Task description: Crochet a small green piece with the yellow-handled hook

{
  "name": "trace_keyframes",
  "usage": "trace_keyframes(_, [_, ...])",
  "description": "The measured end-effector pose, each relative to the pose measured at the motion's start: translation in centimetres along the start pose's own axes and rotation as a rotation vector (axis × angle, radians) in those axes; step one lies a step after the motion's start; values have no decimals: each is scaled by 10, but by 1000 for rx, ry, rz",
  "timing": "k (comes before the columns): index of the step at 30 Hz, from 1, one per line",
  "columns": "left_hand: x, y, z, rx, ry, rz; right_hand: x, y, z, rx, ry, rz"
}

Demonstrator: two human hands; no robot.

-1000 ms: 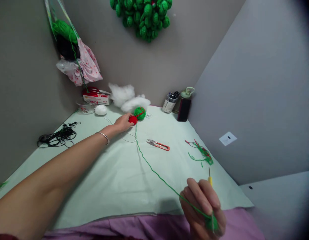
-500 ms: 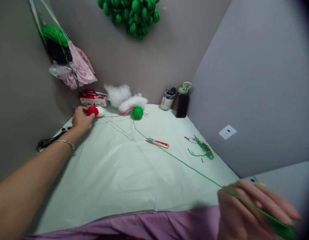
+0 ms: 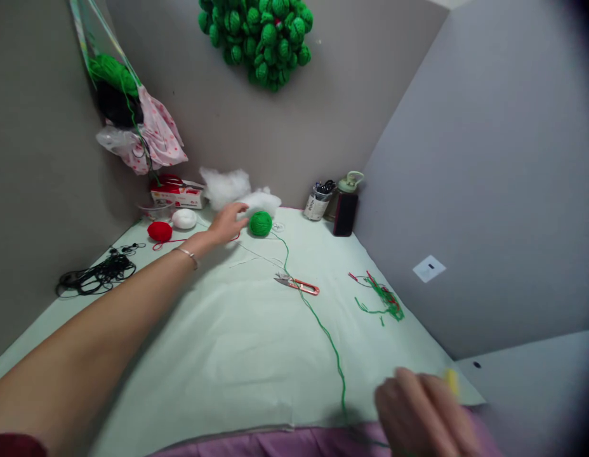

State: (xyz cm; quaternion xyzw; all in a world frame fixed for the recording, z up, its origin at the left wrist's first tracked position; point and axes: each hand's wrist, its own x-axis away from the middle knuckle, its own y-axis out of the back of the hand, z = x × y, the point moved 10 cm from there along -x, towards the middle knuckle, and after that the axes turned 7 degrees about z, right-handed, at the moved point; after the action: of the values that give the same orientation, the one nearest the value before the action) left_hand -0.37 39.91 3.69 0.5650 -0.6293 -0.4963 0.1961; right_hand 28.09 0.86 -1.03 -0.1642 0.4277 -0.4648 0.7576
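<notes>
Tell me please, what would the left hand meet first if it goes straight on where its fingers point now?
Most likely the green yarn ball, just beyond the left hand; depth is unclear, so it might brush the fluffy white stuffing behind instead.

On my feed, a pink dotted bag (image 3: 161,136) hangs at the left against the wall (image 3: 351,82), and a bumpy green cluster (image 3: 263,44) hangs higher up. Below the bag I see red-handled scissors (image 3: 169,182) lying on a box (image 3: 187,198), near a clear bowl (image 3: 156,209). A black cord (image 3: 97,274) lies tangled at the tabletop's (image 3: 228,362) left edge. Toward the back right I have a cup (image 3: 315,207) of dark items, then a bottle (image 3: 350,182) with an upright phone (image 3: 346,216) in front; whether they touch, I can't tell. A white plate (image 3: 429,268) sits on the right-hand panel (image 3: 494,158).
</notes>
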Motion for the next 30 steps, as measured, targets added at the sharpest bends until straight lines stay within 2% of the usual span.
trace_keyframes(1, [-13,-11,-15,-11,-37,53,-24,2,-13,14,-54,-153])
trace_keyframes(3, [-35,-30,-38,-44,-82,157,-54,-12,-41,-18,-133,-216])
trace_keyframes(5, [-51,-43,-48,-90,-92,262,-61,-21,-68,-62,-207,-232])
trace_keyframes(8, [-63,-54,-44,-149,-75,412,-55,-22,-94,-82,-296,-195])
trace_keyframes(12, [-63,-56,-30,-187,-71,534,-55,-14,-107,-98,-329,-182])
trace_keyframes(19, [-61,-57,-29,-205,-179,532,-65,-12,-110,-126,-331,-208])
trace_keyframes(24, [-60,-54,-22,-211,-190,518,-65,-15,-107,-129,-330,-219])
trace_keyframes(30, [-61,-56,-24,-154,-261,514,-66,-22,-107,-103,-353,-181])
